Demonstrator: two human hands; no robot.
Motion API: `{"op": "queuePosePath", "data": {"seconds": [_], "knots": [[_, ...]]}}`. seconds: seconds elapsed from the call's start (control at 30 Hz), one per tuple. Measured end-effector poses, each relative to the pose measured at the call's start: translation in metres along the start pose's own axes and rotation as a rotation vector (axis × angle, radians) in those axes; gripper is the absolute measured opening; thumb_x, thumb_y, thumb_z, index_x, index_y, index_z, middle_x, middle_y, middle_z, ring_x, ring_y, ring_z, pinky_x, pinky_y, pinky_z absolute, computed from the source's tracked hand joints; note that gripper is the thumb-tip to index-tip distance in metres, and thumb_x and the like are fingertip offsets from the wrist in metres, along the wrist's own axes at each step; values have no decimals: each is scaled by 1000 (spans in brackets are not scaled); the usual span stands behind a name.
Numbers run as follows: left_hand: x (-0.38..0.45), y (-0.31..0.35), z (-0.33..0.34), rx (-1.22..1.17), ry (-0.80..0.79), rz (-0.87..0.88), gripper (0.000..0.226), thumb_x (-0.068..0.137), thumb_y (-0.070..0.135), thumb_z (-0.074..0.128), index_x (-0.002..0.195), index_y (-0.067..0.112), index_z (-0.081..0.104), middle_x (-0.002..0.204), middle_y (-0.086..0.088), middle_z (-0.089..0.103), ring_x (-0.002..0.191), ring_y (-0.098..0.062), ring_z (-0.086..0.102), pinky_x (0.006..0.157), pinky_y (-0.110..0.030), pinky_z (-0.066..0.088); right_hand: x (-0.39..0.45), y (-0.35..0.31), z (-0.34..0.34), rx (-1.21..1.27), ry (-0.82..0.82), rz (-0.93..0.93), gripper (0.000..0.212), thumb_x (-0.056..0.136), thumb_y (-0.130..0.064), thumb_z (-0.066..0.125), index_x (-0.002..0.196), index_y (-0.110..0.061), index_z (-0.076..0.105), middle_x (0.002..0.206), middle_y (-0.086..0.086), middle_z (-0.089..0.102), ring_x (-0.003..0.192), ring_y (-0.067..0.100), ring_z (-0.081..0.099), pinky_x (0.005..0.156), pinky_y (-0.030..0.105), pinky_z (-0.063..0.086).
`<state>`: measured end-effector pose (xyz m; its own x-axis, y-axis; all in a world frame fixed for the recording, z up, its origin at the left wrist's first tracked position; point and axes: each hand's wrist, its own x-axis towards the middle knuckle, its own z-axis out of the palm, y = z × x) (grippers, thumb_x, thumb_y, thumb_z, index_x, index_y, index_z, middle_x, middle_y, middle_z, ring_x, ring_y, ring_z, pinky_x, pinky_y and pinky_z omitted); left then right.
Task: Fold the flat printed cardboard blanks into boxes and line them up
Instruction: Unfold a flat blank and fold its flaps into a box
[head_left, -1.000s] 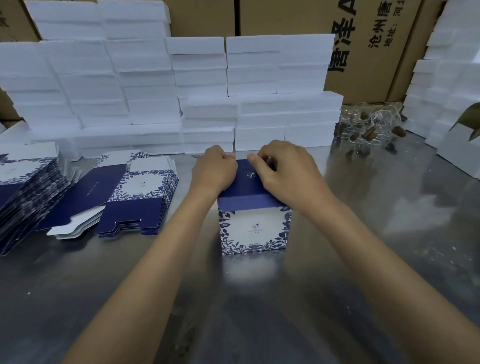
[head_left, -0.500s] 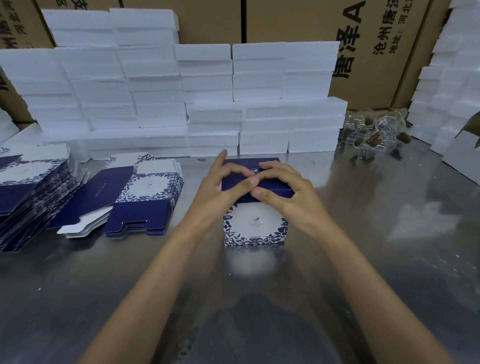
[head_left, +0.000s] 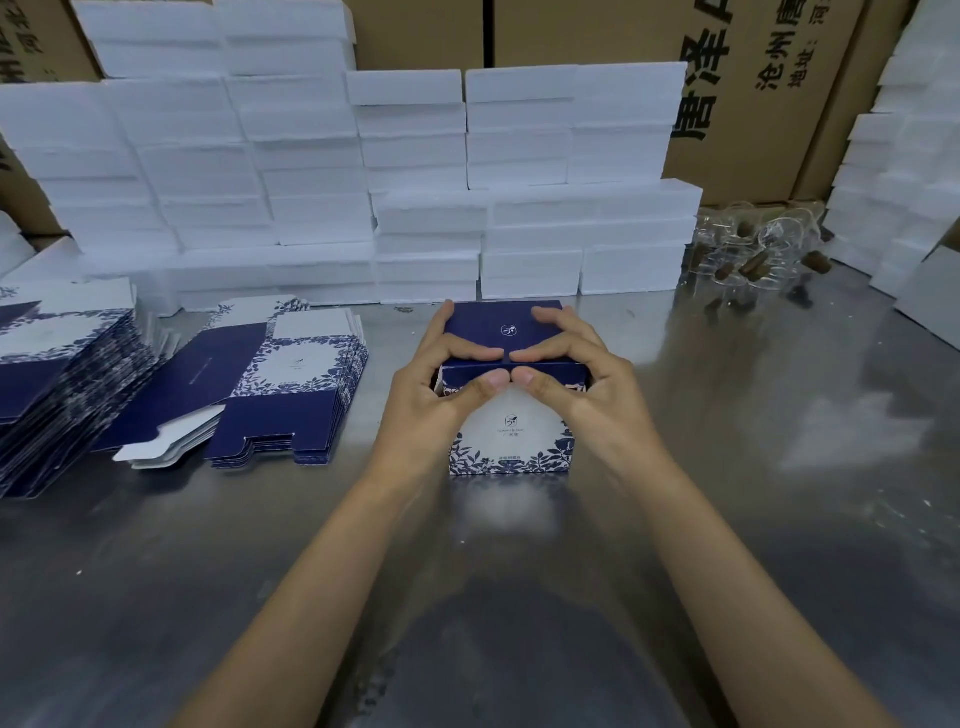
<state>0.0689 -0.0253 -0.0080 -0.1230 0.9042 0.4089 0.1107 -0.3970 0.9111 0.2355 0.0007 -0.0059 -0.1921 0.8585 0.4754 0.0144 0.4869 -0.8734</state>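
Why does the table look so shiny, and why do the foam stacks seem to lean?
Head view: the metal table mirrors overhead light as pale glare patches; the wide-angle lens bows the white foam blocks outward near the edges; the box at centre stays fairly sharp.

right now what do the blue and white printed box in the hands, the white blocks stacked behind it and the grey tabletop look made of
Blue and white printed box: thin coated cardboard, by its creased flaps and smooth print.

White blocks: probably foam, like polystyrene; matte, with slightly rough edges.

Grey tabletop: likely sheet metal, perhaps stainless steel; it gives blurred reflections of the box and blocks.
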Motion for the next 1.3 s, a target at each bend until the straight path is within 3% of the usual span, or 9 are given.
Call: {"op": "queuePosePath", "data": {"seconds": [0.2,0.4,0.67,0.73,0.83,0.93,1.07,1.17,1.3], "knots": [[1,-2,-7,-98,-48,-19,25,81,8,75,105,15,73,158,9,34,129,19,40,96,-10,46,0,6,-11,67,-49,55,22,88,-5,74,101,-23,75,156,-8,41,140,-8,38,110,20,40],[0,-5,-6,-241,-38,-56,17,76,16,73,93,21,76,153,10,40,141,-1,40,108,-35,46,-1,7,-8,218,38,119,22,85,3,74,97,-16,75,155,-3,45,139,2,46,113,36,44],[-3,0,-6,-186,-34,-36,16,89,5,65,103,12,72,143,20,48,140,1,40,96,-19,48,-5,5,-10,227,52,58,25,87,9,69,101,-12,73,138,-6,56,118,-8,60,92,16,51],[-5,1,-5,-144,-19,13,21,93,1,62,110,10,70,135,16,57,135,0,47,97,-17,48,-7,6,-9,79,124,13,25,90,5,69,105,-14,74,135,-6,58,123,-5,58,97,17,48],[-9,-5,4,-65,-6,37,34,98,1,57,128,15,63,138,-1,61,130,-13,56,104,-24,48,-17,6,0,-563,312,-243,27,92,-5,67,115,-16,75,140,0,60,134,16,51,115,34,35],[-10,-16,22,-5,-72,53,51,102,3,50,144,31,45,144,11,55,132,-3,51,107,-21,42,-25,7,18,-959,254,-344,42,88,-26,63,130,-18,67,144,0,58,137,20,48,122,44,18],[5,-44,45,31,-111,-144,59,107,21,42,154,45,14,152,17,39,123,14,48,96,-3,37,-14,19,6,-1135,277,-263,52,90,-42,62,137,-19,59,148,2,54,144,23,41,126,49,8],[16,-66,61,381,-228,-179,70,102,15,49,158,35,13,129,14,57,105,-3,63,83,-3,43,7,34,-27,-1204,325,-194,52,91,-47,63,133,-16,58,147,6,53,148,27,37,126,51,8],[38,-81,83,743,-356,-73,58,100,15,49,154,19,32,154,-6,43,142,-21,39,116,-30,30,48,60,-82,-1199,322,-73,49,96,-37,62,136,-12,52,156,9,42,155,28,18,126,49,1]]}}
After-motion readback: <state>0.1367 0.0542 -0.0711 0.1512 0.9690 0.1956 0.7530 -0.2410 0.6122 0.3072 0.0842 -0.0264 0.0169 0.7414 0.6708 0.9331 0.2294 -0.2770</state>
